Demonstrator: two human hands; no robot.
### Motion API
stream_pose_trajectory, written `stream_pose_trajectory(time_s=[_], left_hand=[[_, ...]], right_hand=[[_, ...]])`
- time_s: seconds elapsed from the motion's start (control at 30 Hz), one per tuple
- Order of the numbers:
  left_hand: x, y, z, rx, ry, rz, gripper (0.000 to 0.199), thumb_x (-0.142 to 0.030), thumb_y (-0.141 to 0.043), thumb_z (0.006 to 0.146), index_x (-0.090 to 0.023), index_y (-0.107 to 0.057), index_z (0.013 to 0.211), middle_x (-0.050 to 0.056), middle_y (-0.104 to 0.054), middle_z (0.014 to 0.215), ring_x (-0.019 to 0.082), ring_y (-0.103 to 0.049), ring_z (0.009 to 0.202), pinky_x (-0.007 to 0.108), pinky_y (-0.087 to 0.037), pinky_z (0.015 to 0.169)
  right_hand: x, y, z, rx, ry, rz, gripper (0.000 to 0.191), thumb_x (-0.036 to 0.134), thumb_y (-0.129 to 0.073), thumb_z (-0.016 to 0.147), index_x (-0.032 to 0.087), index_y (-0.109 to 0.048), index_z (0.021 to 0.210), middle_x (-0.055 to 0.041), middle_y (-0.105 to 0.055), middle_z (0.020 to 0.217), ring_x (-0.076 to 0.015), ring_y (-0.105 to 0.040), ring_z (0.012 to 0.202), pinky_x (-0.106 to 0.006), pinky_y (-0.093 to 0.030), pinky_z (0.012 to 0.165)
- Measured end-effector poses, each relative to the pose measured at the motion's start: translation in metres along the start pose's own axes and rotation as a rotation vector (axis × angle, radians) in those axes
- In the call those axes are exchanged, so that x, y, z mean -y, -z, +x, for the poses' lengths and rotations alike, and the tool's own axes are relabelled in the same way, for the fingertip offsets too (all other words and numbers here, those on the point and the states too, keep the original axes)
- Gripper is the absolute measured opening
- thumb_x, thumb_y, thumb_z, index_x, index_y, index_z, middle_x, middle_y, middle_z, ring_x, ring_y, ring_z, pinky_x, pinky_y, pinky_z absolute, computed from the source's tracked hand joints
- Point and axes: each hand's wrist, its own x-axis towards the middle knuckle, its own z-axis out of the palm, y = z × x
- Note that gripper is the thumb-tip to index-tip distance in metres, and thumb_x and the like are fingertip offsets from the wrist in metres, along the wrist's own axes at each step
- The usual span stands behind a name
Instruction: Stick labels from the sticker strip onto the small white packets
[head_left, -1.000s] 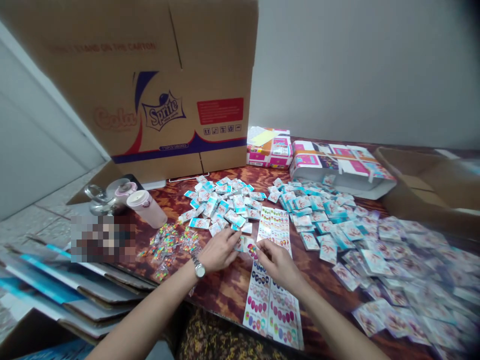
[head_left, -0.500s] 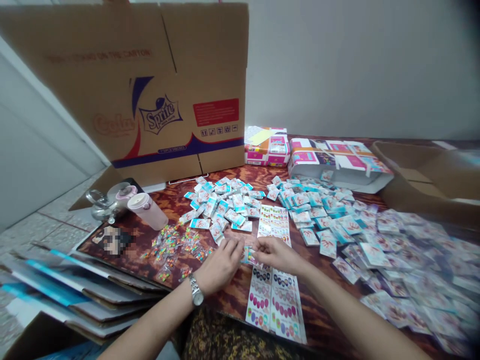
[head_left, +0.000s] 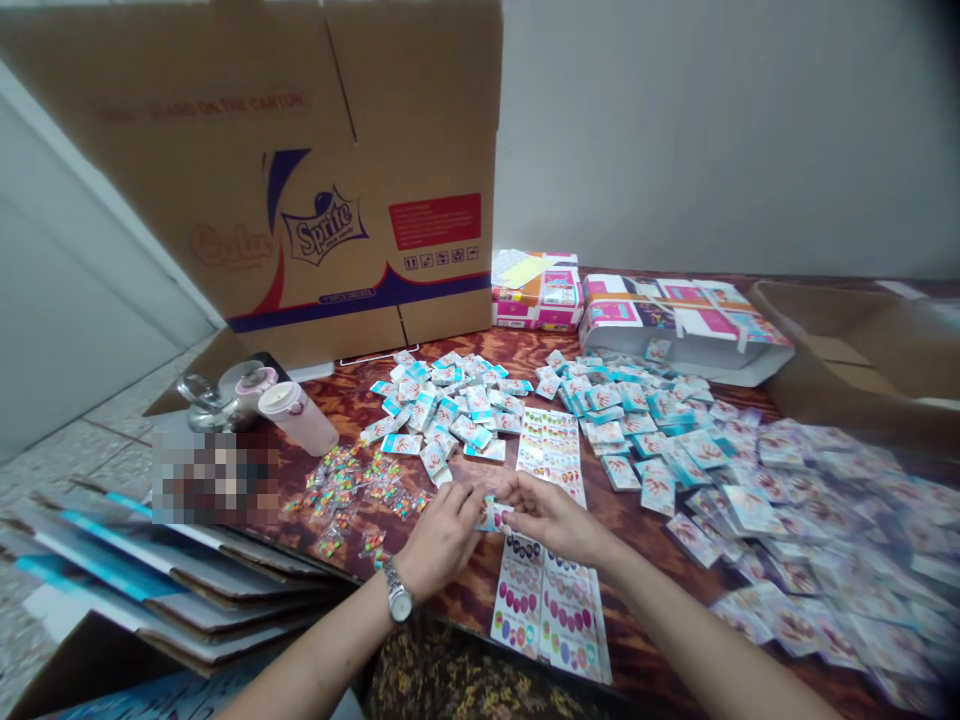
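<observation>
Over wood-grain table point(head_left: 465, 605), L hand point(head_left: 442, 540) & R hand point(head_left: 551, 518) close together, pinching small teal-white packet point(head_left: 491, 515)

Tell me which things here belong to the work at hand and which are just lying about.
Part of the work:
the left hand
the right hand
the small packet between them
the printed sheets of nail designs
the piles of small printed packets

Just lying about:
the Sprite carton
the pink-lidded bottle
the flattened cardboard
</observation>
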Motion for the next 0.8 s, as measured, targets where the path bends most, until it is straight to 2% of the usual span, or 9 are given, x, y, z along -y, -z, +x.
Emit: stream_pose_trajectory(time_s=[0.07,0.17,0.27,0.33,0.4,0.53,0.67,0.73,0.8], left_hand=[[-0.003,-0.003,-0.002,-0.025,0.003,0.003,0.053,-0.012,-0.043,0.082,-0.015,-0.028,0.132,0.013,-0.049,0.112,0.025,-0.045,0.104,0.043,-0.043,0.089],[-0.006,-0.008,-0.005,-0.062,-0.017,0.023,0.053,-0.012,-0.039,0.084,-0.015,-0.024,0.135,0.015,-0.047,0.116,0.026,-0.044,0.108,0.046,-0.041,0.091],[-0.008,-0.010,-0.008,-0.089,-0.031,0.041,0.053,-0.010,-0.036,0.084,-0.013,-0.023,0.136,0.016,-0.046,0.119,0.027,-0.043,0.111,0.046,-0.041,0.093],[-0.009,-0.009,-0.010,-0.113,-0.035,0.036,0.051,-0.011,-0.036,0.085,-0.012,-0.025,0.135,0.017,-0.047,0.117,0.027,-0.044,0.112,0.046,-0.040,0.094],[-0.011,-0.007,-0.011,-0.138,-0.040,0.015,0.049,-0.012,-0.036,0.086,-0.012,-0.027,0.134,0.016,-0.048,0.116,0.027,-0.044,0.112,0.045,-0.040,0.094],[-0.013,-0.003,-0.010,-0.075,-0.054,-0.040,0.052,-0.011,-0.034,0.086,-0.015,-0.024,0.136,0.016,-0.045,0.116,0.026,-0.045,0.109,0.042,-0.044,0.089],[-0.013,-0.001,-0.010,0.036,-0.060,-0.097,0.050,-0.010,-0.037,0.083,-0.018,-0.030,0.132,0.014,-0.044,0.114,0.024,-0.047,0.103,0.039,-0.047,0.083],[-0.014,-0.001,-0.010,0.048,-0.053,-0.135,0.043,-0.011,-0.038,0.082,-0.019,-0.037,0.125,0.012,-0.045,0.112,0.023,-0.048,0.102,0.037,-0.047,0.083],[-0.015,-0.001,-0.010,0.040,-0.040,-0.167,0.039,-0.011,-0.039,0.082,-0.019,-0.040,0.120,0.011,-0.046,0.111,0.022,-0.049,0.100,0.036,-0.048,0.082]], right_hand=[[0.001,-0.005,0.000,-0.058,-0.003,-0.030,0.016,0.022,-0.052,0.081,0.020,-0.048,0.096,0.0011,-0.056,0.079,-0.0120,-0.057,0.071,-0.023,-0.045,0.063],[0.004,-0.016,0.000,-0.181,0.043,-0.286,0.017,0.011,-0.048,0.077,0.020,-0.049,0.092,0.0007,-0.054,0.080,-0.0112,-0.056,0.065,-0.022,-0.043,0.060],[0.008,-0.021,-0.001,-0.304,0.102,-0.566,0.023,0.007,-0.048,0.073,0.021,-0.052,0.091,-0.0028,-0.053,0.091,-0.0135,-0.055,0.072,-0.025,-0.043,0.065],[0.008,-0.020,-0.001,-0.348,0.084,-0.628,0.031,0.010,-0.052,0.072,0.021,-0.053,0.100,-0.0042,-0.053,0.097,-0.0158,-0.054,0.078,-0.027,-0.043,0.068],[0.006,-0.016,-0.001,-0.305,0.051,-0.570,0.033,0.013,-0.054,0.071,0.020,-0.054,0.103,-0.0031,-0.056,0.093,-0.0161,-0.054,0.076,-0.026,-0.043,0.067],[0.003,-0.010,0.001,-0.136,0.062,-0.392,0.017,0.014,-0.049,0.075,0.018,-0.062,0.086,0.0004,-0.062,0.077,-0.0154,-0.056,0.071,-0.023,-0.042,0.063],[-0.001,-0.012,0.001,-0.169,0.025,-0.409,0.008,0.016,-0.052,0.072,0.017,-0.060,0.073,0.0030,-0.058,0.066,-0.0130,-0.053,0.062,-0.020,-0.036,0.055],[-0.004,-0.016,0.000,-0.201,-0.015,-0.371,0.001,0.017,-0.055,0.070,0.017,-0.057,0.070,0.0050,-0.053,0.060,-0.0109,-0.048,0.057,-0.018,-0.033,0.051],[-0.006,-0.018,-0.001,-0.224,-0.045,-0.281,0.004,0.017,-0.058,0.070,0.018,-0.054,0.072,0.0062,-0.048,0.058,-0.0096,-0.045,0.056,-0.017,-0.032,0.049]])
